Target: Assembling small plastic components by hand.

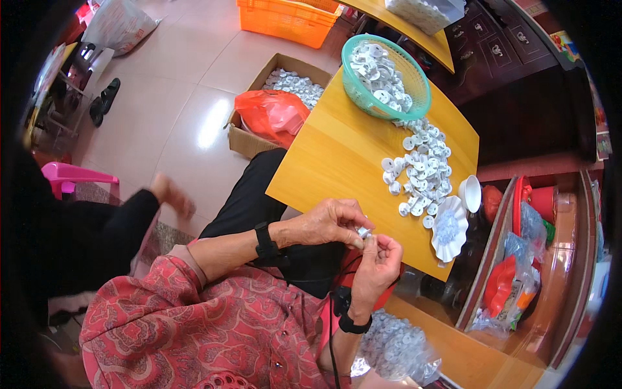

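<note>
My left hand [330, 223] and my right hand [378, 256] meet just off the near edge of the yellow table [330, 155]. Pinched between their fingers is a small white plastic part [363, 231], mostly hidden by the fingertips. Similar round white parts [424, 172] lie in a loose heap on the table beyond my right hand. At the table's right edge, a white fluted dish [460, 227] holds tiny pale bluish pieces. A green plastic basket [353, 87] full of the white parts stands at the far end.
A cardboard box [245, 142] of white parts, with a red plastic bag [275, 113] on it, sits on the floor beyond the table. An orange crate [285, 23] is behind. Another person's hand [173, 194] is at left. A clear bag of parts [398, 347] lies at lower right.
</note>
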Demonstrator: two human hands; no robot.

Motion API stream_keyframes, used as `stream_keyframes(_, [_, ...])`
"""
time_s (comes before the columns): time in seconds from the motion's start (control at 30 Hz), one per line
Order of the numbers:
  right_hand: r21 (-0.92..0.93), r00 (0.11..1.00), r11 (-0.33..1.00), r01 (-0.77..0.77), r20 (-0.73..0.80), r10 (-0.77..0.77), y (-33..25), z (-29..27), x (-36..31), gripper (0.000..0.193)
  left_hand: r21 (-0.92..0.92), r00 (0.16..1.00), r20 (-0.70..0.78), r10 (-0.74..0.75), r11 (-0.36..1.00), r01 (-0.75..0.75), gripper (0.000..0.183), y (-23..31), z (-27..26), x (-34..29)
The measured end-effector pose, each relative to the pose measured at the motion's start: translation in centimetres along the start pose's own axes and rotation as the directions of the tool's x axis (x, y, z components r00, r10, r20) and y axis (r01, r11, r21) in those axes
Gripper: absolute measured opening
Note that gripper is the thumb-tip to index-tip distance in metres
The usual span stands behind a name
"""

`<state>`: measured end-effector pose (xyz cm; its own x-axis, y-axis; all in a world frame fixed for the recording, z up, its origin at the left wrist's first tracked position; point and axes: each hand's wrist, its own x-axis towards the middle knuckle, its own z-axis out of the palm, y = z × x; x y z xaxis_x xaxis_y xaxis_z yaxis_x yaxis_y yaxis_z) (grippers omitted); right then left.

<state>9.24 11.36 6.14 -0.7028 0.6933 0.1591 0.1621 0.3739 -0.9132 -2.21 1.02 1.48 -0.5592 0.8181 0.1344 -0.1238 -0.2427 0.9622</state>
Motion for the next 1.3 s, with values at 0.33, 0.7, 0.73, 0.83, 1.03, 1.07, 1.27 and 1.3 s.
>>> stream_keyframes(0.33, [-0.059,1.000,0.998,-0.008,0.022,0.009,-0.5,0.2,0.1,0.013,-0.064,1.000,0.006,0.013,0.998,-0.012,0.034,-0.3,-0.5,0.0])
stream_keyframes(0.7, [-0.058,1.000,0.998,-0.029,-0.014,0.028,0.6,1.3,0.4,0.013,-0.116,0.989,-0.130,-0.072,0.992,0.057,0.030,2.6,-4.6,6.1])
stream_keyframes(0.73, [-0.080,1.000,0.996,-0.031,-0.002,0.031,0.7,1.3,0.4,0.012,-0.029,0.982,-0.188,0.007,1.000,-0.013,0.030,3.3,-5.5,7.9])
stream_keyframes(0.83, [-0.145,0.999,0.989,-0.014,0.026,0.018,2.2,1.2,0.7,0.010,0.225,0.932,-0.327,0.159,0.970,-0.087,0.043,6.1,-8.0,13.2])
stream_keyframes(1.03, [-0.312,0.977,0.928,0.202,0.129,-0.170,2.5,2.2,1.8,0.007,0.492,0.870,-0.400,0.289,0.868,-0.062,0.036,7.0,-8.0,13.6])
stream_keyframes(1.07, [-0.348,0.955,0.891,0.292,0.161,-0.250,2.8,2.3,2.1,0.008,0.612,0.922,-0.307,0.237,0.791,0.000,0.032,6.9,-7.6,12.2])
stream_keyframes(1.27, [-0.484,0.945,0.813,0.324,0.120,-0.305,4.1,2.0,3.3,0.015,0.838,0.974,-0.093,0.204,0.544,-0.034,0.017,0.9,-5.1,4.2])
stream_keyframes(1.3, [-0.502,0.946,0.805,0.316,0.103,-0.308,4.2,1.6,3.3,0.016,0.838,0.975,-0.092,0.204,0.545,-0.035,0.017,0.8,-4.4,3.2])
